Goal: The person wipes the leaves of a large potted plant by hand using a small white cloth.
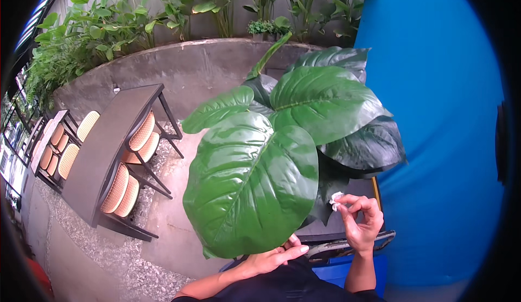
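A potted-type plant with large glossy green leaves stands right in front of me; its biggest leaf (pixel 252 184) spreads over the middle of the view. My left hand (pixel 281 255) is under the lower edge of that leaf, palm up, its fingertips partly hidden by it. Between the thumb and fingers of my right hand (pixel 362 216) is a small crumpled white tissue (pixel 336 201), held just right of the big leaf. Darker leaves (pixel 364 145) lie behind and above my right hand. The plant's base is hidden.
A long dark table (pixel 114 139) with woven-back chairs (pixel 118 188) stands at the left. Beyond it a curved concrete planter wall (pixel 171 66) holds leafy plants. A blue backdrop (pixel 439 119) fills the right side. Below my right hand are a worn metal rail (pixel 338 248) and a blue container (pixel 350 271).
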A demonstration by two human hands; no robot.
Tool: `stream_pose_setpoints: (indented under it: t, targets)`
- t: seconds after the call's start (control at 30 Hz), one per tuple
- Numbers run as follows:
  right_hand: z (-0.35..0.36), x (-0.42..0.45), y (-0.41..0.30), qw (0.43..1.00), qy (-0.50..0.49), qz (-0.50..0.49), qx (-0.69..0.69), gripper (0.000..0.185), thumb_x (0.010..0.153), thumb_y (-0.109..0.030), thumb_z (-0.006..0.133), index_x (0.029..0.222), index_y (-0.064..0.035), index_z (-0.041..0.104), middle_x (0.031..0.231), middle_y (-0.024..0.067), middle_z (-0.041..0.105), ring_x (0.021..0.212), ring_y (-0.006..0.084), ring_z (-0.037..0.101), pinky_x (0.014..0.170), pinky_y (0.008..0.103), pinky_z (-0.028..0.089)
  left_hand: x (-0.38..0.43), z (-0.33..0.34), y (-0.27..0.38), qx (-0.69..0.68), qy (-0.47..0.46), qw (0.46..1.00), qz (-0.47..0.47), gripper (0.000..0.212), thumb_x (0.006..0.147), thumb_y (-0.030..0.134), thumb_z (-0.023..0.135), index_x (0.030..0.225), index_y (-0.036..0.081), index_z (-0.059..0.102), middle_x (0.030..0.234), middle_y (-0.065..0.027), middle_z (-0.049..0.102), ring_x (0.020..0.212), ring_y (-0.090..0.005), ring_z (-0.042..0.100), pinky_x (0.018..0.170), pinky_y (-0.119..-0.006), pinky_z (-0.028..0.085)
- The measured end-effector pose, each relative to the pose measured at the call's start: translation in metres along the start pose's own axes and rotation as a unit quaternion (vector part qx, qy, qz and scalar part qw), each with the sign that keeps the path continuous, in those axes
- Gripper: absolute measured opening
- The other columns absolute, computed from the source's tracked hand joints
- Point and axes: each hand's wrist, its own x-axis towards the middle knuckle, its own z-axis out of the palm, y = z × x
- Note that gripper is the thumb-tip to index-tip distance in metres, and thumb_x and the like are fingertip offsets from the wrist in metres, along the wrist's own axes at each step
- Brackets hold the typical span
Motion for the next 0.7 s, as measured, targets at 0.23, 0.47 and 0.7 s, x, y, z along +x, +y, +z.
stream_pose_setpoints:
  t: [0.23,0.47,0.7]
  targets:
    - [0.013,-0.025,0.005,0.998,-0.067,0.006,-0.015,0.022,0.072,0.012,0.063,0.075,-0.0031,0.048,0.084,0.0129,0.066,0.051,0.0038,0.046,0.045,0.017,0.037,0.064,0.016,-0.037,-0.375,-0.03,0.906,0.195,0.029,0.092,0.026,0.051,0.114,0.008,0.046,0.119,-0.0128,0.05,0.111,-0.0199,0.049,0.088,-0.036,0.044]
    - [0.0,-0.018,0.033,0.997,0.001,0.013,-0.077,0.021,0.073,0.009,0.064,0.073,-0.0049,0.048,0.083,0.0097,0.067,0.049,0.0046,0.046,0.043,0.0177,0.036,0.064,0.044,0.005,-0.354,0.162,0.919,0.066,0.025,0.098,0.03,0.036,0.091,0.009,0.047,0.069,-0.0004,0.054,0.068,-0.0075,0.053,0.074,-0.031,0.047]
    - [0.01,-0.031,0.023,0.992,-0.074,-0.068,-0.079,0.025,0.067,0.009,0.068,0.072,-0.0059,0.049,0.08,0.0095,0.068,0.053,0.0131,0.052,0.046,0.0221,0.038,0.057,0.038,-0.018,-0.332,0.024,0.931,0.149,0.041,0.097,0.036,0.034,0.113,0.0,0.045,0.12,-0.0196,0.05,0.113,-0.0262,0.05,0.101,-0.041,0.036]
